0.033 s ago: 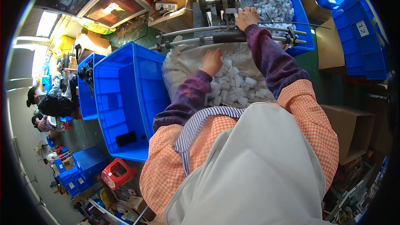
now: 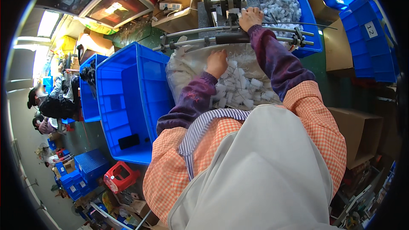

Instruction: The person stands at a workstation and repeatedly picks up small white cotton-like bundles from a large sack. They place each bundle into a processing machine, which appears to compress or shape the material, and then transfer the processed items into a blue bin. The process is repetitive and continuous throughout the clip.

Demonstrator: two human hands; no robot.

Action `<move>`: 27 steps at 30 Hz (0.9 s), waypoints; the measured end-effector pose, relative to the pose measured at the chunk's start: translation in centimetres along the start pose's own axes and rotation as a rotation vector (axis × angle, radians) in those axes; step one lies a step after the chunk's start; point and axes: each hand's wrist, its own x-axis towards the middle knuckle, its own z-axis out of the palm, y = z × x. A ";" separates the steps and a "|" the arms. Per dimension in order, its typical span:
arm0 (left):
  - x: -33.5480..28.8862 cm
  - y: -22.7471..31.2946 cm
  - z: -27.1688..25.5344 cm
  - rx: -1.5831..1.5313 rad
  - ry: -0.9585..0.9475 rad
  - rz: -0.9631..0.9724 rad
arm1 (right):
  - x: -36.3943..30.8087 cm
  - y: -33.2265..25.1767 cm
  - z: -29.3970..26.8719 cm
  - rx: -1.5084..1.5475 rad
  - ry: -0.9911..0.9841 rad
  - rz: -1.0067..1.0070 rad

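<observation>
White bristle pieces with thin wire stems, looking like small brushes, lie heaped on a pale cloth in front of me. My left hand hovers at the left edge of this heap with its fingers curled in; what they hold is hidden. Farther off, my right hand reaches to a dark metal bench machine. Its fingers are bent together against the machine's right side, and whatever is between them cannot be made out. A thin dark rod runs rightward from near that hand.
Metal rails cross in front of the machine. Behind on the right, a blue bin holds many more white bristle pieces. At my left stands a large blue crate with a black flat object. A red stool and cardboard box flank me.
My right hand has shifted very slightly left at the machine. The left hand and the heap look the same.
</observation>
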 end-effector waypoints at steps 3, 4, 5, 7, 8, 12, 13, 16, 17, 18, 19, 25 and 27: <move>-0.6 0.5 -0.9 0.110 0.060 0.043 | 0.1 -2.1 0.1 0.050 -0.009 -0.024; -0.9 0.6 -1.3 0.147 0.059 0.043 | 0.1 -2.2 0.1 0.046 -0.001 -0.018; -1.0 0.4 -1.2 0.115 0.078 0.029 | 0.1 -2.2 0.2 0.043 0.007 -0.011; -1.3 0.3 -1.2 0.048 0.114 0.004 | 0.0 -1.5 0.0 0.022 0.008 -0.017; -1.6 0.4 -1.6 0.030 0.142 0.006 | 0.0 -1.0 -0.2 0.006 -0.011 -0.020; -2.7 0.7 -3.9 -0.047 0.247 0.047 | 0.1 1.8 -0.9 -0.008 -0.092 -0.007; -2.9 0.9 -4.6 -0.066 0.273 0.065 | 0.2 2.6 -1.1 0.029 -0.099 -0.007; -3.0 2.2 -6.8 -0.202 0.456 0.160 | 1.1 5.6 -0.2 0.095 -0.096 -0.010; -3.1 2.6 -7.4 -0.264 0.446 0.151 | 1.5 6.1 -0.6 0.070 -0.145 -0.015; -3.1 3.1 -8.0 -0.327 0.436 0.144 | 1.9 6.6 -0.8 0.046 -0.194 -0.019; -3.2 3.5 -8.6 -0.388 0.427 0.134 | 2.0 6.6 -1.6 -0.064 -0.154 -0.053; -2.4 5.1 -7.7 -1.103 0.278 0.016 | 2.7 13.2 -5.9 -0.261 -0.015 0.412; -1.7 5.6 -7.2 -1.182 0.248 -0.002 | 0.6 12.5 -7.6 -0.109 -0.028 0.265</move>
